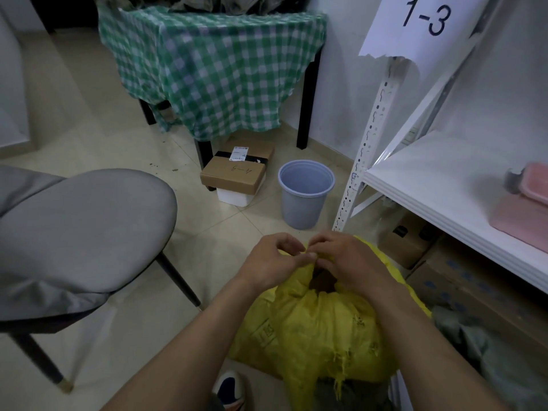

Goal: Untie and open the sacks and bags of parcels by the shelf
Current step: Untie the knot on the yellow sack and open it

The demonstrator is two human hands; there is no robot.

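Left hand (pixel 275 262): thumb and forefinger pressed together, pinching the bunched top of the yellow woven plastic sack (pixel 320 330); the other fingers are curled above it.
Right hand (pixel 347 262): fingers (pixel 321 243) curled in and pinching the same bunch from the opposite side, touching the left thumb. The tie itself is hidden under them.
Sack: full and bulging, frayed threads hanging from its near side, with a small dark gap showing just below the gathered neck.
Place: on the floor against the foot of the white metal shelf (pixel 444 173), just in front of its lowest level.
Handling: the weave looks soft and crinkly, so the neck should give easily. The packed body is probably heavy enough to stay put while the knot is worked, and the loose threads may snag.
Hold: best taken at the neck, one hand steadying the gather and the other teasing the tie loose.
Nearby: brown cardboard boxes (pixel 406 241) under the shelf; grey plastic bucket (pixel 305 194) beside its upright.
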